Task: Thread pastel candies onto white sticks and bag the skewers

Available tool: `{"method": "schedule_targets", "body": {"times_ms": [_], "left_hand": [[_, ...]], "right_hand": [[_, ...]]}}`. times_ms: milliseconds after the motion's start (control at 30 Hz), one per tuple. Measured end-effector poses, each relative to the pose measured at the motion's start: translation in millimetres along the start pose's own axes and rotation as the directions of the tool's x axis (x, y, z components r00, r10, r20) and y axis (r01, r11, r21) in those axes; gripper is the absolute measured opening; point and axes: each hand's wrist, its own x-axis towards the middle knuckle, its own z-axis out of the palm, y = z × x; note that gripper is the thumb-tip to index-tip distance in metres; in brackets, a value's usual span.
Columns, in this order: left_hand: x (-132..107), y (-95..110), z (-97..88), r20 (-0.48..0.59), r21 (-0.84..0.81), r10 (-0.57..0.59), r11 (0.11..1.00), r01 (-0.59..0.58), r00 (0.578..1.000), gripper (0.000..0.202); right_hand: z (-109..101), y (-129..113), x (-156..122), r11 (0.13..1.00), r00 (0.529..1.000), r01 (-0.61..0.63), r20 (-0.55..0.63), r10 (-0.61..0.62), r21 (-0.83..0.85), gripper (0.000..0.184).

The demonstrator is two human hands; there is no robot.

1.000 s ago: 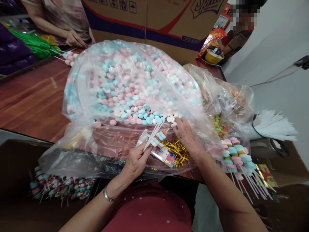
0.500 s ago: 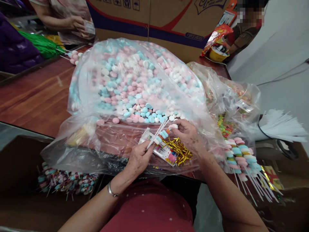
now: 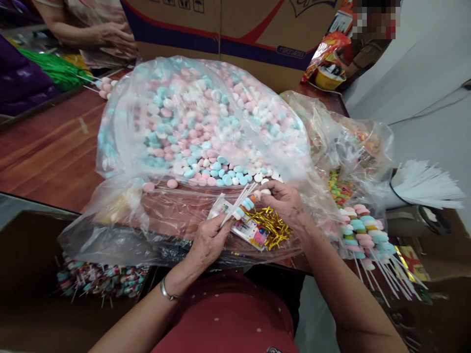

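Observation:
My left hand is closed around several thin white sticks. One of them carries a row of blue, white and orange candies. At the top of that row, my right hand pinches a white marshmallow, with a pink one beside it. Beneath the hands lie a printed packet and a bundle of gold twist ties. Just beyond them, a big clear bag spills pink, blue and white marshmallows from its mouth.
Finished candy skewers are piled at the right, near a bundle of white sticks and a bag of gummies. A carton at lower left holds more skewers. Behind stands a large cardboard box. Two other people are across the table.
The view has shifted slightly. A pink marshmallow now shows beside the white one at my right fingertips. The co-worker's hand at the far left has moved.

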Motion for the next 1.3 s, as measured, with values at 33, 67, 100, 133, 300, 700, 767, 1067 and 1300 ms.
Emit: {"method": "schedule_targets", "body": {"times_ms": [33,67,100,133,300,700,767,1067,1300], "left_hand": [[0,0,-0.5,0.007,-0.001,0.0,1.0,0.0,1.0,0.027],[0,0,-1.0,0.013,-0.002,-0.002,1.0,0.002,1.0,0.027],[0,0,-1.5,0.023,-0.005,-0.004,1.0,0.004,1.0,0.026],[0,0,-1.8,0.033,-0.008,-0.006,1.0,0.006,0.999,0.027],[1,-1,-2.3,0.057,0.0,-0.014,1.0,0.015,0.998,0.028],[0,-2,-2.9,0.035,0.0,-0.036,0.999,0.036,0.999,0.03],[0,-2,-2.4,0.038,0.018,-0.045,0.999,0.045,0.998,0.031],[0,-1,-3.0,0.044,0.032,-0.029,0.999,0.028,0.999,0.031],[0,0,-5.2,0.081,-0.002,-0.025,1.0,0.026,0.996,0.03]], "right_hand": [[-1,1,0,1.0,1.0,-0.005,0.008,0.005,0.022,0.021],[-2,1,1,0.999,1.0,-0.005,0.014,0.005,0.031,0.02],[-2,2,1,1.0,1.0,0.002,0.022,-0.002,0.025,0.019],[-3,2,2,1.0,0.999,0.017,0.033,-0.017,0.005,0.017],[-6,-2,5,0.936,0.966,0.237,0.162,-0.2,-0.259,0.016],[-1,3,0,0.99,0.996,-0.046,-0.083,0.035,-0.132,0.036],[0,-1,-3,0.987,0.998,-0.038,-0.056,0.03,-0.158,0.033],[4,6,-8,0.999,0.999,-0.021,-0.046,0.02,-0.038,0.029],[-1,10,-3,0.995,0.998,0.023,0.062,-0.029,0.096,0.024]]}}
